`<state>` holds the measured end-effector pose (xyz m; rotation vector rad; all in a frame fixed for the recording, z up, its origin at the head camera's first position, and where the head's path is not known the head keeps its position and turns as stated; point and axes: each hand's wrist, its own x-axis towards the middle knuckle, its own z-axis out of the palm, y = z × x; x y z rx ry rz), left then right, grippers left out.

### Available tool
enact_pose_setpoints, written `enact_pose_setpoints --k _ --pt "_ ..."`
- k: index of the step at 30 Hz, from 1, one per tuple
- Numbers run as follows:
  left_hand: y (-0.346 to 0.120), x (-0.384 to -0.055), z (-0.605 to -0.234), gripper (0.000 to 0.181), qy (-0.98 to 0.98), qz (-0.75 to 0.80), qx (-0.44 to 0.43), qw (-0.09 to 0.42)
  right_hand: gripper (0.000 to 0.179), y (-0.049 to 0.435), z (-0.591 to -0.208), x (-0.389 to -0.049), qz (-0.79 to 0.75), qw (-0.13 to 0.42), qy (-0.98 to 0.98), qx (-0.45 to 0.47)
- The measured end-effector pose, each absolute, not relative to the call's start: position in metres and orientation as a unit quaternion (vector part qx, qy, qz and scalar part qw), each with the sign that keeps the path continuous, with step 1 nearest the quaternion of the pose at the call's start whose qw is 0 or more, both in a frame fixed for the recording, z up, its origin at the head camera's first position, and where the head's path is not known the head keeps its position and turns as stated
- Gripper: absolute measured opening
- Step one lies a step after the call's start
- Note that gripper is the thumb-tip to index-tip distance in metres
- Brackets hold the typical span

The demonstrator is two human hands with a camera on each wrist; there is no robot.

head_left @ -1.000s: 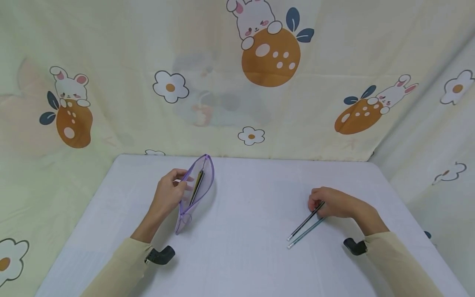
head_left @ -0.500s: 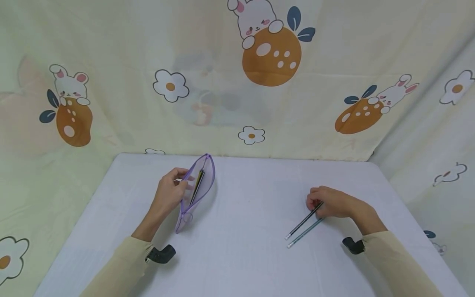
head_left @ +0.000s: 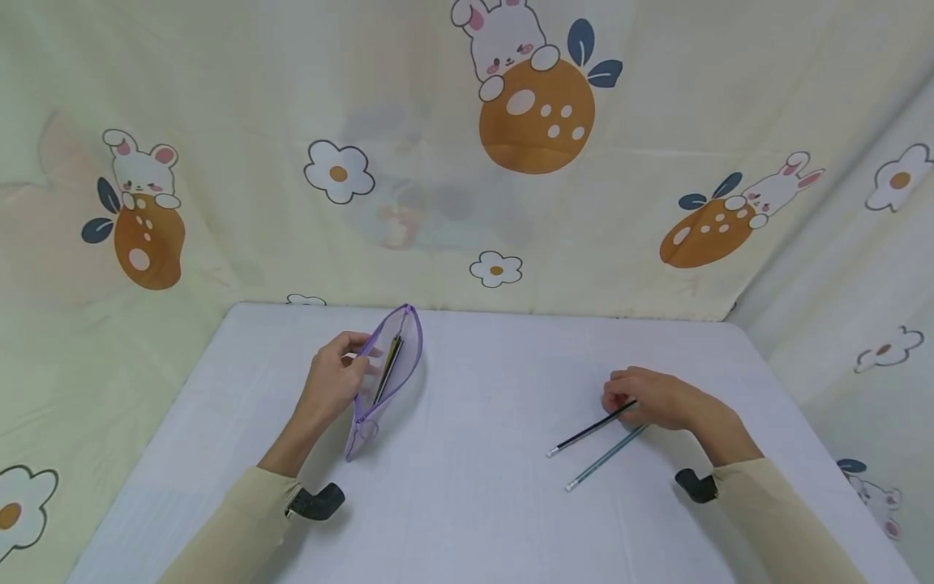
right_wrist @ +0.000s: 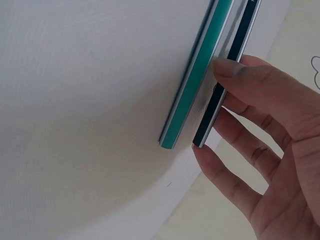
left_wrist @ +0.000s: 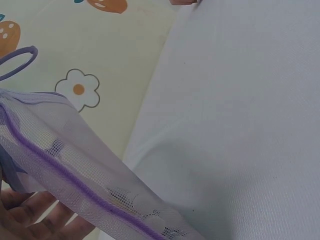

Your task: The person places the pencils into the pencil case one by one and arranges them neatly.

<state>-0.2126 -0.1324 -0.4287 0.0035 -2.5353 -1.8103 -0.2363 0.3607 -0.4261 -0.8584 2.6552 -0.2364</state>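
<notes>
On the left in the head view, my left hand [head_left: 334, 377] grips one side of a mesh pencil pouch [head_left: 397, 389] with purple trim. The pouch's mouth gapes, and a few slim pencils or pens [head_left: 390, 369] show inside. Purple piping and pale mesh [left_wrist: 90, 145] fill the lower left of the left wrist view. To the right, my right hand [head_left: 653, 397] pinches a black pencil [head_left: 587, 432] near one end, thumb on top; its white-tipped end points left. A teal pencil [head_left: 606, 459] lies on the table beside it, apart from my thumb in the right wrist view.
The white-covered table [head_left: 481, 487] spreads between both hands. A cream curtain [head_left: 248, 203] printed with rabbits and flowers hangs behind its far edge. Black devices [head_left: 315, 501] stick out at both sleeve cuffs.
The black pencil's white-tipped end has swung left and away from the teal pencil, widening the gap between them. My left hand and the pouch stay in place.
</notes>
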Motion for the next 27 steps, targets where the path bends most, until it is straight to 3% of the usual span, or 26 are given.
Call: enact_pose_setpoints --k 13,27 --pt "-0.135 -0.211 -0.428 0.032 -0.825 -0.564 -0.016 0.02 0.029 0.361 -0.417 -0.24 -0.057 0.103 0.938 -0.325" --pt "-0.134 -0.211 -0.429 0.033 -0.825 -0.564 -0.026 0.023 0.023 0.333 -0.396 -0.255 -0.084 0.078 0.94 -0.323"
